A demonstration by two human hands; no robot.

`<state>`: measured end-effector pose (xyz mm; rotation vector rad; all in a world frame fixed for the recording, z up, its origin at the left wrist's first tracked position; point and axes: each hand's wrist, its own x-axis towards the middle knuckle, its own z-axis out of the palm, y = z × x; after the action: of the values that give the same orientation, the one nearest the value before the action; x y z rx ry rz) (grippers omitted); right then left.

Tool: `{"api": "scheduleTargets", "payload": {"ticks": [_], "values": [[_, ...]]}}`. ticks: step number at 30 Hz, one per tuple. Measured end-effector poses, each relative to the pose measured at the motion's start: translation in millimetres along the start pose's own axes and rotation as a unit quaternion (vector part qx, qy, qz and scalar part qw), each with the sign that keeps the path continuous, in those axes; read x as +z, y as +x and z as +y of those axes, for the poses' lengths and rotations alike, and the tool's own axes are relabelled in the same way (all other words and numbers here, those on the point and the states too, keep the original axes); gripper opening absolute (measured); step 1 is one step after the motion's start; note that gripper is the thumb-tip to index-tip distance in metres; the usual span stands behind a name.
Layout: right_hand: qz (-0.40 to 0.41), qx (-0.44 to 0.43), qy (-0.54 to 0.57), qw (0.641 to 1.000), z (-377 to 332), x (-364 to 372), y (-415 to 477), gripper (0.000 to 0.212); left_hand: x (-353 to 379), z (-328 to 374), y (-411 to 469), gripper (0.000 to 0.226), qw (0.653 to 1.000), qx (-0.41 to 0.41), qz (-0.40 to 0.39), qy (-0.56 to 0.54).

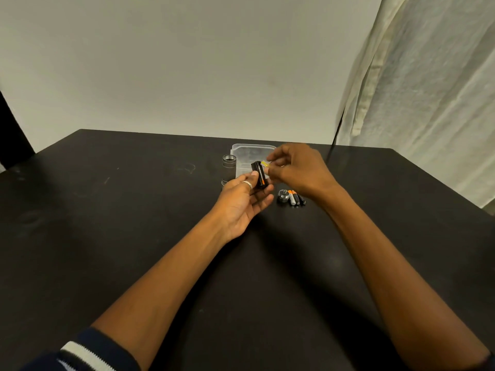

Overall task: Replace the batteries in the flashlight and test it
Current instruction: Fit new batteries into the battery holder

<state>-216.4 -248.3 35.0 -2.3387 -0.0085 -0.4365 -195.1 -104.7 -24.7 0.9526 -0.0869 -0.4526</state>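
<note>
A black battery holder (pixel 259 174) is gripped in the left hand (pixel 245 200), palm up, thumb pressed on its side and fingers curled beneath; a ring is worn on the thumb. An orange-banded cell is seen seated in the holder. The right hand (pixel 297 170) is closed in a pinch at the holder's upper end, at about 1 o'clock from it, with a small yellow-tipped battery (pixel 265 163) held between thumb and fingertips; how far it is inserted cannot be told. The silver flashlight body (pixel 229 167) is stood upright on the black bench (pixel 134 210), open threaded end up, at 9 o'clock of the holder, just beside a clear plastic container (pixel 250 152) lying at 12 o'clock. The round silver end cap (pixel 283 196) is lying on the bench at 4 o'clock of the left hand, touching or just beside three loose AAA batteries (pixel 296 200) laid side by side under the right wrist. A dark sleeve with a white stripe (pixel 80 354) is seen at the left forearm. A pale curtain (pixel 428 89) is hung at 2 o'clock.
</note>
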Motion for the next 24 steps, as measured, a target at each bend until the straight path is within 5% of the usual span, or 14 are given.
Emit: {"api": "scheduleTargets", "payload": {"ticks": [17,24], "values": [[0.031,-0.051,-0.171,0.984,-17,3,-7,0.005,-2,-2,3,0.023,1.000,0.020,-0.001,-0.006],[-0.004,-0.078,-0.206,0.976,-22,7,-8,0.016,-2,0,2,0.020,1.000,0.024,0.008,-0.005]]}}
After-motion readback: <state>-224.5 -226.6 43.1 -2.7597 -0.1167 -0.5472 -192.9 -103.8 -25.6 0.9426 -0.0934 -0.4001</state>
